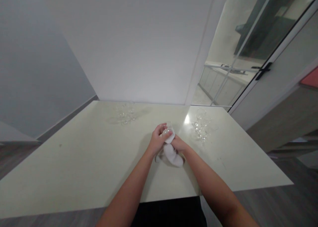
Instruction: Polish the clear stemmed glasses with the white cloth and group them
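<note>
Over the middle of a pale table (74, 160), my left hand (157, 140) is closed around a small clear glass (167, 127), fingers wrapped on its bowl. My right hand (179, 143) is closed on a white cloth (171, 154), which is pressed against the glass and hangs down toward the tabletop. Both hands are close together, touching the glass and cloth.
Several clear stemmed glasses (201, 126) stand to the right of my hands. Another small group of glasses (125, 113) sits at the table's far side near the white wall. A glass door with a black handle (263, 70) is at the right.
</note>
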`<control>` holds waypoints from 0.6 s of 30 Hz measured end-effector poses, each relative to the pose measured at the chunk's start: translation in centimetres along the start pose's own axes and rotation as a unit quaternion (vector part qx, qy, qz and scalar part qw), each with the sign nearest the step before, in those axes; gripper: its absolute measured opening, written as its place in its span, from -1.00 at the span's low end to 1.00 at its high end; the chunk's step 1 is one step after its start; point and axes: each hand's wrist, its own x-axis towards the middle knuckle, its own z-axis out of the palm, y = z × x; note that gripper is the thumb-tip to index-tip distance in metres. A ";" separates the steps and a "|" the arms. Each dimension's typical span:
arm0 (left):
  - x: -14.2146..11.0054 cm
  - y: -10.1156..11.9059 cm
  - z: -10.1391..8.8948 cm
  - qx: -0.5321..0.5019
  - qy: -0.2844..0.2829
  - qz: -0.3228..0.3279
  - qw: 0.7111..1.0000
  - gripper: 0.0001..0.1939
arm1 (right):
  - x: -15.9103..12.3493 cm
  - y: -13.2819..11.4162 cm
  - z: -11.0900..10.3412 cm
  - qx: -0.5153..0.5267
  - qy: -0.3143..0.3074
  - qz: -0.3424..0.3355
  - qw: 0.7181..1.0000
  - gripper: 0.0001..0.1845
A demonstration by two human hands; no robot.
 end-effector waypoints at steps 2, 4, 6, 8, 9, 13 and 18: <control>0.2 -0.3 0.0 0.005 0.019 -0.001 1.000 -0.36 | 0.1 0.1 0.4 0.000 0.019 -0.011 1.000 -0.64; 0.3 -0.2 -0.1 -0.021 0.038 -0.018 0.999 -0.42 | 0.0 0.2 0.7 0.039 0.025 0.032 0.998 -0.63; 0.3 0.2 -0.2 -0.049 0.062 -0.031 0.996 -0.46 | 0.0 0.2 0.8 0.098 0.017 0.090 0.991 -0.60; 0.3 0.6 -0.4 -0.070 0.097 -0.019 0.993 -0.48 | 0.3 0.2 0.6 0.158 0.036 0.104 0.981 -0.60; 0.3 0.7 -0.5 -0.082 0.113 -0.002 0.990 -0.48 | 0.5 0.2 0.4 0.185 0.064 0.088 0.977 -0.62; 0.5 0.9 -1.1 -0.117 0.156 0.094 0.976 -0.45 | 1.8 0.1 -0.8 0.254 0.194 0.040 0.947 -0.77; 0.6 0.6 -1.4 -0.065 0.205 0.178 0.960 -0.41 | 2.1 -0.2 -1.8 0.265 0.171 0.107 0.943 -0.71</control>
